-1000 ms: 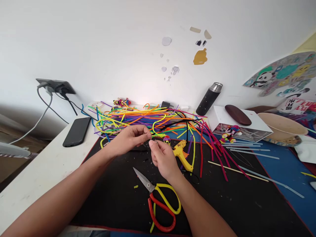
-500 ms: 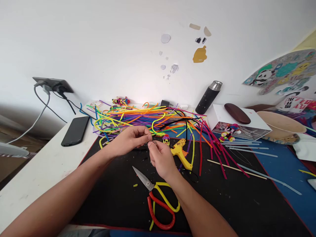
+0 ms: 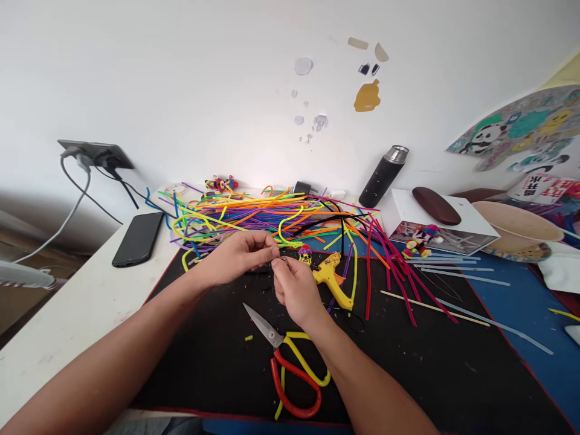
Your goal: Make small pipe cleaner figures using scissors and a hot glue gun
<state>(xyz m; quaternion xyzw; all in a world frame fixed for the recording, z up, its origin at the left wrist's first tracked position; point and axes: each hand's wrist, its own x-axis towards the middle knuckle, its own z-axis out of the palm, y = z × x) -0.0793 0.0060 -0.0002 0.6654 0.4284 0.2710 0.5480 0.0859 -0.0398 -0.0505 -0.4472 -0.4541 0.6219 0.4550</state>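
My left hand and my right hand meet fingertip to fingertip above the black mat. Both are closed in a pinch around something small and dark, mostly hidden by the fingers; its kind does not show. Below them lie scissors with one red and one yellow handle, blades pointing up and left. Just right of my right hand rests a yellow glue gun. Beside it is a small colourful figure with a purple and red top. A bundle of coloured pipe cleaners spreads behind my hands.
A black phone lies at the left. Along the back right stand a dark flask, a white box with a maroon case on it, and a bowl. Glue sticks and a wooden stick lie at the right.
The head view has shifted very slightly. Both hands keep almost the same pinched pose, and the things on the mat lie as before.
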